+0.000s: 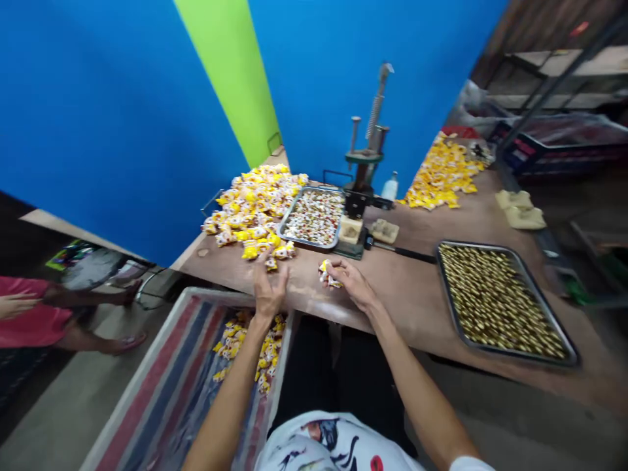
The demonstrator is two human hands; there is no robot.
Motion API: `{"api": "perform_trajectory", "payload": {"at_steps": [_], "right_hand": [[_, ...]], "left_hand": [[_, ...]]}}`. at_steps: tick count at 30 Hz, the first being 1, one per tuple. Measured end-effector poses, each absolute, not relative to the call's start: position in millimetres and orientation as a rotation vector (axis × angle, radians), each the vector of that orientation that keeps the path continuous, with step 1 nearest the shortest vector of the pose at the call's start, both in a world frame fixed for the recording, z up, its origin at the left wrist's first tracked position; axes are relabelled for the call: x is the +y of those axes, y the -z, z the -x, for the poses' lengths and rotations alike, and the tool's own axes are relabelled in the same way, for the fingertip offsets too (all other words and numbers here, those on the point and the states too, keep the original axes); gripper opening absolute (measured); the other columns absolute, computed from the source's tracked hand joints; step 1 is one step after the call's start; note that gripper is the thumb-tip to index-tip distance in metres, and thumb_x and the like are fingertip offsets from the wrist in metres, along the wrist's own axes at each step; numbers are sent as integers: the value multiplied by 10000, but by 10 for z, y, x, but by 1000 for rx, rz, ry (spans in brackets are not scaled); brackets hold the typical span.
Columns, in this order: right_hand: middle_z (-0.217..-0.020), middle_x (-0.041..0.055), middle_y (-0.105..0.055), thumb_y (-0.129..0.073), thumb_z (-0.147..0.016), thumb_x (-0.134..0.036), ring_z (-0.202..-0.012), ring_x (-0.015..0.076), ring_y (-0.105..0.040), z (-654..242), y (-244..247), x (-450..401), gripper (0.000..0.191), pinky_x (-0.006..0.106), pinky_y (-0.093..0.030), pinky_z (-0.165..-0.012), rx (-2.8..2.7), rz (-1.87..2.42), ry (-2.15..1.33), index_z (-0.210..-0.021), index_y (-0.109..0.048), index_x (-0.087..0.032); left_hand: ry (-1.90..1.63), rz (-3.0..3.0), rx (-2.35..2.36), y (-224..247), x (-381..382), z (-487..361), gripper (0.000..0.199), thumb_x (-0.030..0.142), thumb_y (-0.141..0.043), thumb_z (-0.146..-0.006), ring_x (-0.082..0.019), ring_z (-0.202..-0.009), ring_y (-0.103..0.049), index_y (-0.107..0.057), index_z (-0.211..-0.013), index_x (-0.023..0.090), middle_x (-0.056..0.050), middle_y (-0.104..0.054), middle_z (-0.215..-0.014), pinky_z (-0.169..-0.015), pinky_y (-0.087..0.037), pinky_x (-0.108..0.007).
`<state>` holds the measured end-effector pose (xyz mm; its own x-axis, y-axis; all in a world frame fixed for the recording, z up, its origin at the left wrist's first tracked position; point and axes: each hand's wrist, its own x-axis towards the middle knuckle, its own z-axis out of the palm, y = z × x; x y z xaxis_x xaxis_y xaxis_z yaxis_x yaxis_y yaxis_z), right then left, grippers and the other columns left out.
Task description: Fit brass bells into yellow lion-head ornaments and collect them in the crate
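Yellow-wrapped sweets point(330, 275) sit in a small bunch in my r. hand point(354, 285), narrow grip, fingertips closed on them just above the wooden table point(407, 314). L. hand point(269, 293) is wide open, palm down, fingers spread, holding nothing I can see, right by the big heap of wrapped sweets point(252, 212). Step, as I judge it: handling loose sweets a small bunch at a time. Next move looks to call for r. hand opening before it can take more.

Behind the heap: steel tray of small sweets point(314, 217), then a spring hand press point(370, 137) and a plastic bottle point(390, 188). To my r., dark tray of gold-foil pieces point(500, 301). Far end, flat yellow spread of packets point(441, 175). Below l., striped-lined bin point(181, 379) with more sweets in it. Co-worker's hand point(17, 305) at far l., by a pink top.

Wrappers are printed, but too small to read; no brand or label legible anywhere, bottle incl.
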<state>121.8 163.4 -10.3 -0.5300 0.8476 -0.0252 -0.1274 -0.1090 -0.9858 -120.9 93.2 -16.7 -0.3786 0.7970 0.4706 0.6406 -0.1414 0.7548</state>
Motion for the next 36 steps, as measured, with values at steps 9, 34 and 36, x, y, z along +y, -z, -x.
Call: {"api": "perform_trajectory", "payload": {"at_steps": [9,34,36], "right_hand": [[-1112,51,-791,-622,-1051,-774,-810,185,-744,-2578,176,1187,567,302,-602,-700,-1542,1280,-1178,-1291,-667,-262],[-1208,111,-838,-681,-1102,-345,-1156,331,-750,-4619,431,1230,220,462,-587,-1008,-2109,1544,-63,-1240,-817,-241],[-1213,118,-834,-653,-1107,-313,-1143,326,-756,-4569,405,1275,221,459,-591,-1004,-2171,1508,-80,-1235,-815,-235]], "left_hand": [[-980,-1496,1035,347,1043,-525,614,640,-845,-924,-351,-1317,-751,-748,-1351,210,-150,-775,-1426,-1181,-615,-532],[-1048,-577,884,349,1027,-727,409,331,-768,-964,-209,-801,-811,-643,-1313,157,-109,-824,-988,-703,-693,-289],[-1033,-576,877,343,1029,-703,401,327,-742,-982,-207,-794,-805,-632,-1322,145,-114,-819,-978,-703,-692,-293]]}}
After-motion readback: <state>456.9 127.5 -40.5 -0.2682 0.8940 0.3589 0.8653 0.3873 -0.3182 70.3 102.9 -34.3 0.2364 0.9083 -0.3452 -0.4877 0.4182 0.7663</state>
